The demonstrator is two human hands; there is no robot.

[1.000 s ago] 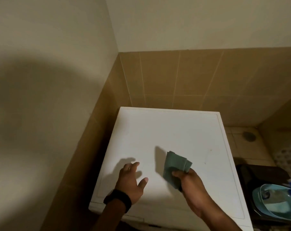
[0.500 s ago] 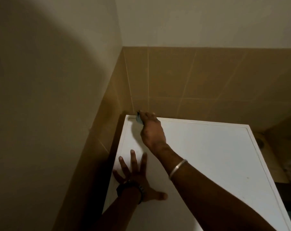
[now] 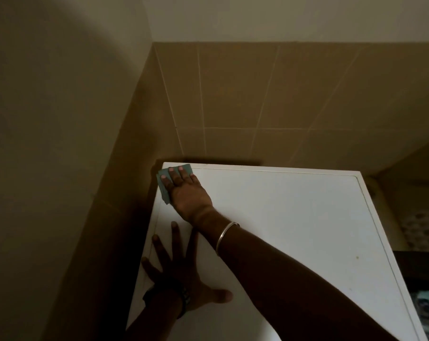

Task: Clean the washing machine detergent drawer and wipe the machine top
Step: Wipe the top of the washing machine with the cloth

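Your right hand (image 3: 183,193) presses the cloth (image 3: 164,187) flat-fingered at the top's (image 3: 294,230) upper-left corner; your left hand (image 3: 177,274) lies splayed, empty, lower left.

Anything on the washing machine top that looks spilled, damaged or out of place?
Only a small yellowish speck near the right edge of the white washing machine top, unwiped. The right hand presses the folded teal cloth at the far left corner.

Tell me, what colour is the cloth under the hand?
The cloth is teal green, seen in the head view under the right hand.
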